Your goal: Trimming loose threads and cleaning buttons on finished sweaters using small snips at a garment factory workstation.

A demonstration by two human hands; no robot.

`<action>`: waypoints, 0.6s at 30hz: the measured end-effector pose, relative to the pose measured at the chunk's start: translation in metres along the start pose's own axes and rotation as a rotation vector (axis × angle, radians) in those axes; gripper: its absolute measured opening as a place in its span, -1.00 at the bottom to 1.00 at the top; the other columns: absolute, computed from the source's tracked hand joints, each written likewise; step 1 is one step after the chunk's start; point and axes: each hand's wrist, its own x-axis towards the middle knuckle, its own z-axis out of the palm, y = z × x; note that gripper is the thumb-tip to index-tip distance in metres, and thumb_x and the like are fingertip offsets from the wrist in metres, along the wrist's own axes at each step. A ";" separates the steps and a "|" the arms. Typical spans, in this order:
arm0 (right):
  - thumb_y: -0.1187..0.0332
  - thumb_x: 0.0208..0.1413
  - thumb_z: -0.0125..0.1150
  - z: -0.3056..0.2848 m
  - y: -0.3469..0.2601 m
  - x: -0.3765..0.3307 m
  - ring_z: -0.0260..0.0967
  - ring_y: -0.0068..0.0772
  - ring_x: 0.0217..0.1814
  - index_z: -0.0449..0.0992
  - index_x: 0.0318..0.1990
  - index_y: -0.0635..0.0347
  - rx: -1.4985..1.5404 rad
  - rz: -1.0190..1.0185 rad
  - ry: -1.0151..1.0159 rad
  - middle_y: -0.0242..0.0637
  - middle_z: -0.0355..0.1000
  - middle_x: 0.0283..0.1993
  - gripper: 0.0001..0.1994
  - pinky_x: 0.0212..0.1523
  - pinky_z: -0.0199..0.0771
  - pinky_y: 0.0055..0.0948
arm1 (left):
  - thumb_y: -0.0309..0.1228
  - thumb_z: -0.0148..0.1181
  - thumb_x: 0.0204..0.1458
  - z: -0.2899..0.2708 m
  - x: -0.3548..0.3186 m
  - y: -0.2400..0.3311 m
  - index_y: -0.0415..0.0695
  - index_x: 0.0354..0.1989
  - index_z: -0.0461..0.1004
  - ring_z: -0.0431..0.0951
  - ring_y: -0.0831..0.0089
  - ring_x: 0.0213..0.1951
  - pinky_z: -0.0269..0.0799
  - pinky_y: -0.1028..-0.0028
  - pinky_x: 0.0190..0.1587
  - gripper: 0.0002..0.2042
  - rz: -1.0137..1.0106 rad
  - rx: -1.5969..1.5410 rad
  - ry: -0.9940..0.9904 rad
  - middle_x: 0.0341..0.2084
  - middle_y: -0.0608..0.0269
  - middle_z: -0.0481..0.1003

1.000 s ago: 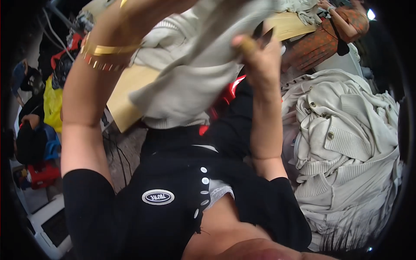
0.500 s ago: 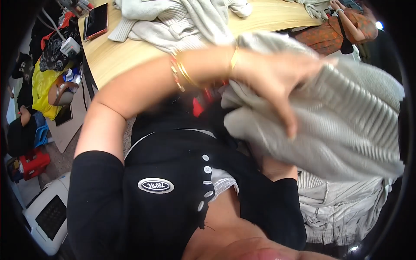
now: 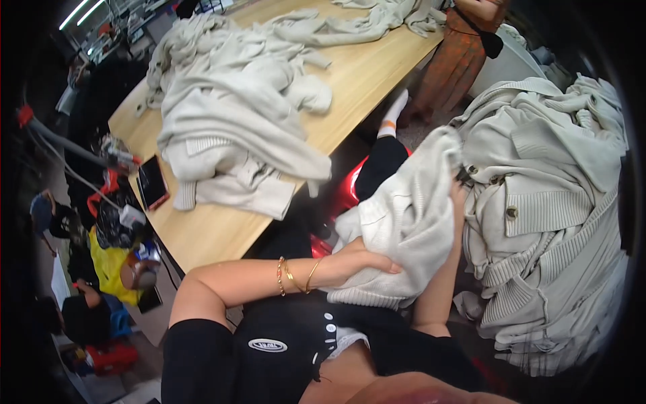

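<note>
My left hand (image 3: 367, 261) is closed on a pale beige knit garment (image 3: 407, 236), its thumb lying over the cloth above a ribbed hem. The garment is bunched up in front of my chest, its upper end raised toward my right hand (image 3: 459, 195). That hand is at the garment's right edge, its fingers partly hidden. A small dark object shows at its fingertips, too blurred to name. Just beyond it rises a big heap of matching buttoned cardigans (image 3: 545, 202).
A wooden table (image 3: 195, 236) carries a pile of similar knitwear (image 3: 235, 121) and a dark tablet-like device (image 3: 153, 182). A person in a patterned orange-brown dress (image 3: 451, 67) stands at its far right. A yellow bag (image 3: 111, 269) is at the left. A white-socked foot (image 3: 396, 111) extends beside the table.
The view has swung, showing more table and heap. My left arm has drawn back from across the garment, and the left hand now grips it near my chest. The garment has moved left off the heap.
</note>
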 end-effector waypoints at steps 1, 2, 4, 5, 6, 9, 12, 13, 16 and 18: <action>0.24 0.37 0.16 -0.006 0.007 0.007 0.50 -0.73 -0.19 0.57 0.05 0.31 0.013 -0.014 0.013 -0.34 0.59 -0.13 -0.69 -0.25 0.47 -0.68 | -0.57 0.38 -0.02 -0.007 0.003 0.001 -0.32 0.35 0.27 0.51 0.34 0.17 0.37 0.34 0.28 -0.30 -0.060 -0.043 0.048 0.18 0.08 0.49; 0.24 0.36 0.16 -0.006 0.016 -0.010 0.49 -0.74 -0.21 0.57 0.06 0.31 0.036 0.034 0.031 -0.36 0.59 -0.15 -0.68 -0.26 0.46 -0.69 | -0.59 0.37 -0.02 -0.010 0.004 0.003 -0.33 0.35 0.27 0.53 0.33 0.14 0.41 0.32 0.26 -0.32 -0.119 -0.092 0.100 0.17 0.06 0.50; 0.23 0.36 0.17 0.007 0.036 -0.032 0.47 -0.75 -0.25 0.58 0.06 0.31 0.082 0.137 0.070 -0.40 0.57 -0.19 -0.68 -0.30 0.43 -0.71 | -0.59 0.32 0.02 -0.010 0.007 0.010 -0.35 0.33 0.27 0.56 0.28 0.13 0.45 0.27 0.24 -0.36 -0.117 -0.102 0.144 0.15 0.02 0.51; 0.23 0.36 0.18 0.011 0.043 -0.041 0.46 -0.76 -0.27 0.58 0.06 0.32 0.106 0.191 0.088 -0.41 0.56 -0.21 -0.68 -0.32 0.41 -0.71 | -0.57 0.30 0.05 -0.011 0.008 0.015 -0.34 0.33 0.28 0.57 0.25 0.12 0.47 0.25 0.22 -0.39 -0.130 -0.170 0.129 0.14 0.01 0.51; 0.23 0.36 0.18 0.017 0.052 -0.027 0.45 -0.77 -0.29 0.58 0.06 0.32 0.130 0.247 0.106 -0.43 0.56 -0.23 -0.67 -0.33 0.40 -0.72 | -0.56 0.28 0.07 -0.012 0.010 0.018 -0.34 0.32 0.28 0.58 0.22 0.11 0.49 0.23 0.21 -0.41 -0.144 -0.238 0.115 0.13 0.00 0.51; 0.22 0.36 0.19 0.014 0.082 -0.052 0.42 -0.79 -0.35 0.59 0.07 0.32 0.191 0.408 0.124 -0.49 0.53 -0.29 -0.66 -0.39 0.36 -0.74 | -0.52 0.27 0.12 -0.029 0.017 0.023 -0.33 0.31 0.29 0.61 0.19 0.08 0.51 0.21 0.18 -0.44 -0.247 -0.215 0.213 0.11 -0.02 0.52; 0.24 0.36 0.20 -0.018 0.117 -0.063 0.02 -0.86 -0.63 0.58 0.08 0.22 0.225 0.523 0.146 -0.67 0.22 -0.54 -0.71 -0.64 -0.04 -0.70 | -0.45 0.29 0.14 -0.030 0.028 0.067 -0.26 0.23 0.40 0.61 0.23 0.08 0.52 0.21 0.17 -0.53 -0.261 -0.118 0.263 0.06 0.01 0.56; 0.26 0.35 0.21 -0.016 0.106 -0.066 -0.10 -0.86 -0.68 0.58 0.08 0.19 0.207 0.586 0.205 -0.69 0.12 -0.59 -0.73 -0.69 -0.17 -0.67 | -0.39 0.32 0.13 -0.040 0.035 0.088 -0.23 0.19 0.44 0.62 0.24 0.05 0.53 0.23 0.16 -0.55 -0.209 -0.085 0.255 0.06 0.04 0.57; 0.30 0.33 0.23 -0.032 0.122 -0.077 -0.10 -0.85 -0.70 0.57 0.08 0.15 0.255 0.503 0.237 -0.68 0.14 -0.59 -0.75 -0.70 -0.17 -0.69 | -0.25 0.25 0.19 -0.015 0.067 0.212 -0.22 0.07 0.54 0.68 0.31 -0.13 0.60 0.25 0.03 -0.63 0.127 0.425 0.428 -0.12 0.13 0.64; 0.34 0.33 0.22 -0.032 0.124 -0.080 -0.08 -0.85 -0.70 0.56 0.11 0.15 0.229 0.493 0.250 -0.67 0.16 -0.58 -0.74 -0.71 -0.17 -0.70 | -0.19 0.19 0.19 -0.032 0.113 0.323 -0.35 -0.03 0.55 0.62 0.08 0.02 0.45 0.20 0.23 -0.59 0.266 0.479 0.319 -0.10 -0.09 0.62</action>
